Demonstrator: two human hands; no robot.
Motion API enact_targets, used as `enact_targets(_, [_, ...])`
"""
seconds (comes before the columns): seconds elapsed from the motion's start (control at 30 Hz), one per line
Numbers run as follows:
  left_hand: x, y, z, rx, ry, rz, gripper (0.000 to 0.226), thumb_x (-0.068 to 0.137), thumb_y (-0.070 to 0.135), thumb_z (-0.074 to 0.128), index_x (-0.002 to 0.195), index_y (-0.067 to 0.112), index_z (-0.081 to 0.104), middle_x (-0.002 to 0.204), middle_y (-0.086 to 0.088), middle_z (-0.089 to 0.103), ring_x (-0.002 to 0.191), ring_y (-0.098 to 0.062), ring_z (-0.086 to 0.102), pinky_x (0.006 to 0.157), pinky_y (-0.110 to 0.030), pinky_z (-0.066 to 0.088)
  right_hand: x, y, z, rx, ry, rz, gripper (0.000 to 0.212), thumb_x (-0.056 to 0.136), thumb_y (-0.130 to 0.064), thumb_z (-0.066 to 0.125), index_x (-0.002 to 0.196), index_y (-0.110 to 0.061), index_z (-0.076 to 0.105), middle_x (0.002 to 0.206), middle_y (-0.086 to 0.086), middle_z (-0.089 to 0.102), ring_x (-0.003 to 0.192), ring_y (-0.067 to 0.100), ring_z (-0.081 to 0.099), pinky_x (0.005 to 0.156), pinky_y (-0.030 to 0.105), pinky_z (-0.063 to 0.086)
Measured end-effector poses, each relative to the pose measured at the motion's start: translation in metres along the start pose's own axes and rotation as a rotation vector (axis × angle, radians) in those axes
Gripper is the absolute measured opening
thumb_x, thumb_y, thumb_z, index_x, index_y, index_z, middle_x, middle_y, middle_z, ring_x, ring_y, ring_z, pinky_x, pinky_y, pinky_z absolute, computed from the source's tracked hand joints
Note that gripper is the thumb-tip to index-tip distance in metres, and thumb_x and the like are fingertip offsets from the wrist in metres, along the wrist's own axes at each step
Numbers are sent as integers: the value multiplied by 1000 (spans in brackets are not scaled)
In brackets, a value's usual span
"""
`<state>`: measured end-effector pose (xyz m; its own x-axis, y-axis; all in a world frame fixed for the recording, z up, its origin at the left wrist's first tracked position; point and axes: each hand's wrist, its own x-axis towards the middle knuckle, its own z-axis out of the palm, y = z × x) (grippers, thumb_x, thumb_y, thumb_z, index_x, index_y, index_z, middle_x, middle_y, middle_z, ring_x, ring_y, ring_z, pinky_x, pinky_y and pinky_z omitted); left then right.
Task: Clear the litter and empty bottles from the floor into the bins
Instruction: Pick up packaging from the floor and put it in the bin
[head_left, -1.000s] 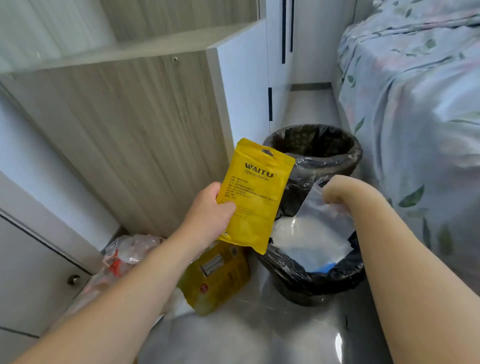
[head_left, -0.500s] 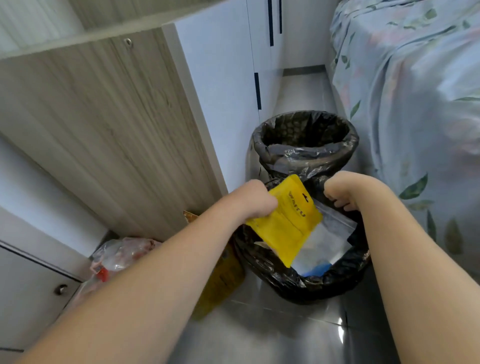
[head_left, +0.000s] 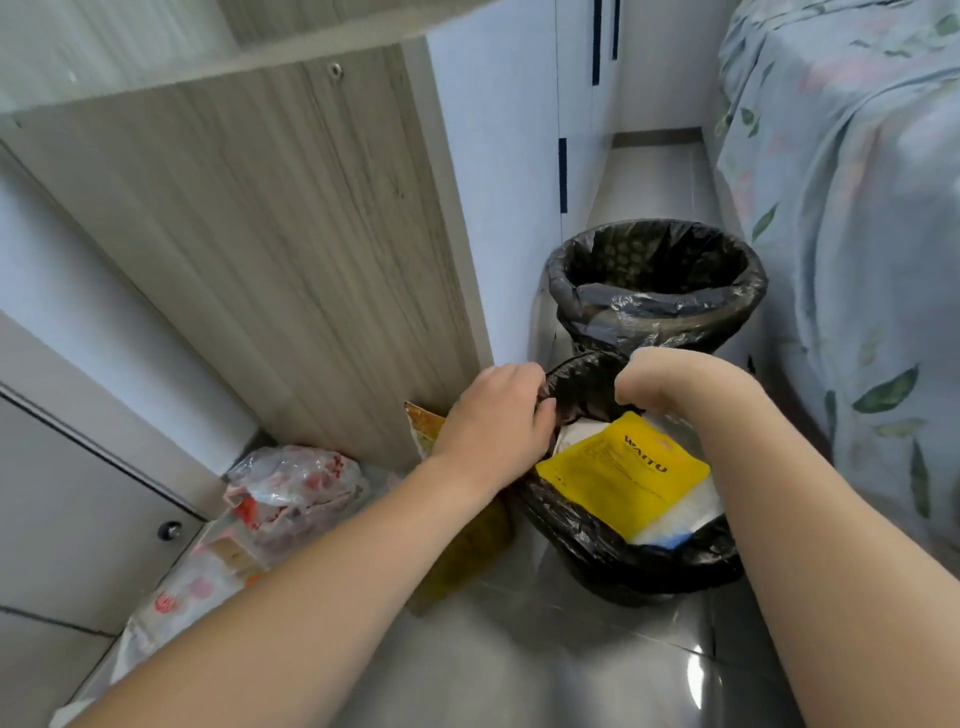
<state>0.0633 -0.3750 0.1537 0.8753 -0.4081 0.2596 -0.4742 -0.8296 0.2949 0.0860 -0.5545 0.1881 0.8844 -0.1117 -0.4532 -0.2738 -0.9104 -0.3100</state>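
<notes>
Two bins lined with black bags stand on the grey floor. Inside the near bin (head_left: 618, 551) a yellow pouch (head_left: 623, 478) lies flat on clear and white plastic litter. My left hand (head_left: 493, 421) grips the near bin's liner at its left rim. My right hand (head_left: 654, 379) is curled over the far rim, its fingers hidden behind the wrist. The far bin (head_left: 657, 296) stands just behind. A yellow packet (head_left: 457, 551) leans against the near bin under my left forearm. A clear bag with red print (head_left: 291, 478) lies on the floor at left.
A wood-grain cabinet side (head_left: 270, 244) and white doors (head_left: 498, 171) close off the left. A bed with a leaf-pattern sheet (head_left: 857, 208) runs along the right. More printed plastic wrappers (head_left: 192, 592) lie along the cabinet base. A narrow grey floor strip (head_left: 519, 654) lies in front.
My left hand carried the yellow pouch down into the near bin, let it go, and moved to the liner's left rim. The pouch now lies flat inside.
</notes>
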Motion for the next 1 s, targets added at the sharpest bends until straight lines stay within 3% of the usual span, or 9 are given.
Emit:
enact_targets(0.13, [-41,-40,-27,48,105,-24,22,96,27,55,109,11,62,105,-4,64,101,-22,56,85,-32,44,-15,-44,5,-85,-12,-119,20,94,-16,45,76,-8,51,74,5,51,62,21,48,54,27,35])
enact_targets(0.27, [-81,-79,-54,142,167,-36,28,93,27,58,113,9,64,106,-7,67,100,-25,61,86,-31,44,-42,-101,12,-102,-27,-264,30,95,-22,50,114,-3,62,108,13,60,107,32,58,80,30,44])
enact_targets(0.3, [-92,-90,-62,161,166,-46,29,92,27,58,112,8,64,104,-8,67,98,-27,62,85,-33,45,-51,-118,18,-116,-26,-309,33,95,-23,49,117,-3,63,113,13,60,109,31,57,83,30,45])
enact_targets(0.4, [-126,-127,-86,229,128,-95,32,90,28,55,109,5,64,100,-12,67,93,-31,64,82,-36,50,-67,-163,47,-129,-7,-444,26,88,-22,53,103,-6,66,95,9,64,90,27,61,71,29,48])
enact_targets(0.47, [-154,-153,-102,268,104,-153,38,90,33,46,110,6,63,102,-12,67,93,-32,63,81,-37,49,-74,-191,72,-133,16,-510,18,84,-21,54,95,-8,62,95,9,63,91,28,62,68,28,46])
enact_targets(0.6, [-213,-206,-124,235,90,-325,29,96,30,50,116,10,58,111,-10,62,103,-29,58,84,-40,49,-100,-241,121,-165,28,-644,38,89,-26,53,123,-10,56,125,9,58,118,29,54,92,31,46])
enact_targets(0.77, [-298,-268,-130,222,85,-534,32,93,24,54,120,8,57,118,-12,61,110,-30,56,90,-39,47,-127,-289,193,-135,-90,-781,39,87,-16,50,126,-16,53,125,7,57,111,27,56,90,33,48])
enact_targets(1.0, [-422,-334,-89,18,62,-1042,41,90,20,56,129,10,53,129,-10,53,120,-30,50,97,-37,43,-140,-326,297,-272,-271,-843,53,88,-20,51,140,-21,43,141,1,46,124,22,48,85,27,42])
